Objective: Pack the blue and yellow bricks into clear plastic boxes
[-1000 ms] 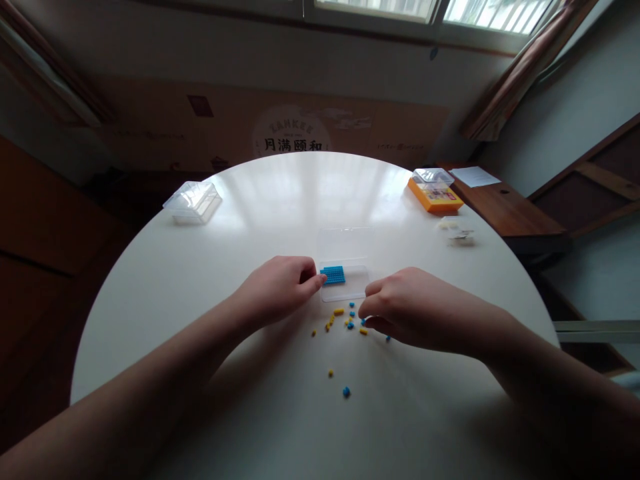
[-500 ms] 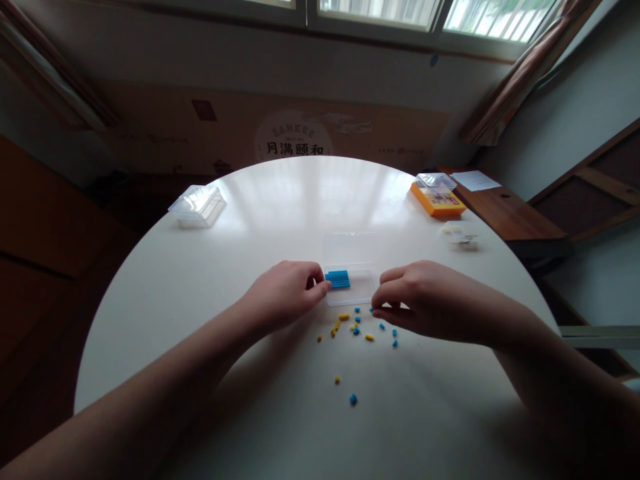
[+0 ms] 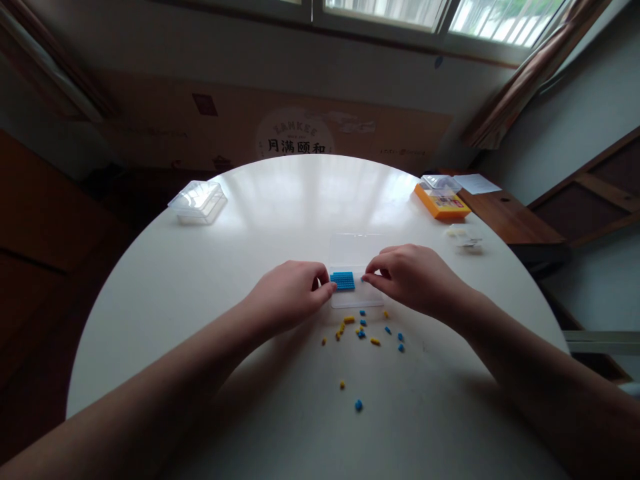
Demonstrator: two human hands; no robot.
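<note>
A flat block of small blue bricks (image 3: 344,281) lies at the left side of a clear plastic box (image 3: 370,297), whose lid (image 3: 353,248) is folded back. My left hand (image 3: 299,288) is at the box's left edge, thumb and fingers pinched at the block's left end. Over the right part of the box, my right hand (image 3: 404,275) pinches a tiny blue brick (image 3: 363,279), mostly covered by the fingertips. In front of the box lie several loose yellow bricks (image 3: 349,320) and blue bricks (image 3: 388,330).
A clear box (image 3: 199,202) stands at the table's left rim. An orange box (image 3: 443,201) and a small clear packet (image 3: 465,238) are at the right rim. Closer to me lie a yellow brick (image 3: 342,385) and a blue brick (image 3: 359,405) on the white table (image 3: 260,413).
My right hand has moved up and left from the loose bricks to over the box, carrying a tiny blue brick. My left hand stays at the blue block.
</note>
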